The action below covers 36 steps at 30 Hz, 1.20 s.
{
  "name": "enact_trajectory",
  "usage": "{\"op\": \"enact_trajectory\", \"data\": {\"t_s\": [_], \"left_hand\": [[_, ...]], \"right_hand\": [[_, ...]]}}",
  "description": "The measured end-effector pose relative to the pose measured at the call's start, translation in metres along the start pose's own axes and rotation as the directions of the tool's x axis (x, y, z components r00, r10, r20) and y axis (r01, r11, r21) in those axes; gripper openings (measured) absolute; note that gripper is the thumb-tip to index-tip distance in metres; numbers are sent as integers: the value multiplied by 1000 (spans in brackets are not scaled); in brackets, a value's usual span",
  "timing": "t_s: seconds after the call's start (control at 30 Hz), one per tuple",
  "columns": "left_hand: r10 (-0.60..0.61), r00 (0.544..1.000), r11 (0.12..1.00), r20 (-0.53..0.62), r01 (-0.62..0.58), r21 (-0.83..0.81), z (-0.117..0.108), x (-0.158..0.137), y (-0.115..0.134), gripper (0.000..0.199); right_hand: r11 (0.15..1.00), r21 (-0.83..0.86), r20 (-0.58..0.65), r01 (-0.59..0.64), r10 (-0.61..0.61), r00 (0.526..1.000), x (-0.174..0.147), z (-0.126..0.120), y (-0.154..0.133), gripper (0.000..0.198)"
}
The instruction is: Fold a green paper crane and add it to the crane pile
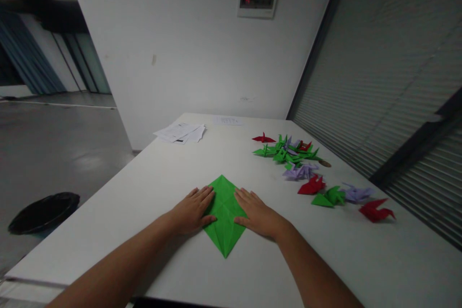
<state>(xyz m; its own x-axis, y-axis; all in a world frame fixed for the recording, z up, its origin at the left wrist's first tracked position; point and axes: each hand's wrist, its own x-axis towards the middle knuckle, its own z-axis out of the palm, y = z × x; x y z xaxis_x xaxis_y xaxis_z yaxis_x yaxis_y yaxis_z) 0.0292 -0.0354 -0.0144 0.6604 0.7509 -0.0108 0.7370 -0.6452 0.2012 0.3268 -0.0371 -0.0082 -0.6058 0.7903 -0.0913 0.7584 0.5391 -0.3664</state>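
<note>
A green sheet of origami paper lies on the white table in front of me, one corner pointing toward me and creases crossing its face. My left hand rests flat on its left corner, fingers stretched forward and thumb over the paper. On the right corner lies my right hand, also flat, with its fingers extended. Both palms cover the side corners of the sheet, so those are hidden. Neither hand grips the paper.
Folded paper cranes in green, red and purple spread along the table's right side, with a green pile and a red crane. Printed papers lie at the back left. A black-lined bin stands left of the table. Window blinds border the right.
</note>
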Motion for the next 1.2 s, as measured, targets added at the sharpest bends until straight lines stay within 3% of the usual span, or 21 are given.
{"op": "enact_trajectory", "data": {"t_s": [0.2,0.3,0.43,0.57,0.77,0.87,0.97,1.1,1.2], "left_hand": [[5,999,1000,-35,-5,6,5,0,-2,82],[-52,995,998,-90,55,33,8,1,0,79],[-208,953,969,-221,232,85,6,3,6,64],[-261,929,947,-262,299,115,-5,3,13,49],[-293,916,947,-275,318,52,-17,3,12,35],[-283,923,958,-262,284,-36,-17,5,2,27],[-321,893,946,-314,291,-140,-16,5,-13,18],[-365,888,925,-281,312,-216,-12,6,-31,43],[-369,898,925,-241,328,-192,-7,7,-37,52]], "right_hand": [[998,7,-4,-62,63,998,-3,-5,8,76],[997,11,-130,-81,82,988,-2,-7,10,69],[997,56,-320,55,-34,947,-1,-14,-1,47],[989,76,-269,128,-103,958,-1,-17,-16,32],[998,-42,-222,-42,32,975,1,-8,-7,45],[992,-68,-218,-105,88,972,0,-6,3,46],[992,-54,-247,-114,97,964,-1,-8,8,47],[990,-21,-307,-143,129,943,-3,-12,9,47],[980,-15,-319,-200,185,929,-2,-13,10,32]]}}
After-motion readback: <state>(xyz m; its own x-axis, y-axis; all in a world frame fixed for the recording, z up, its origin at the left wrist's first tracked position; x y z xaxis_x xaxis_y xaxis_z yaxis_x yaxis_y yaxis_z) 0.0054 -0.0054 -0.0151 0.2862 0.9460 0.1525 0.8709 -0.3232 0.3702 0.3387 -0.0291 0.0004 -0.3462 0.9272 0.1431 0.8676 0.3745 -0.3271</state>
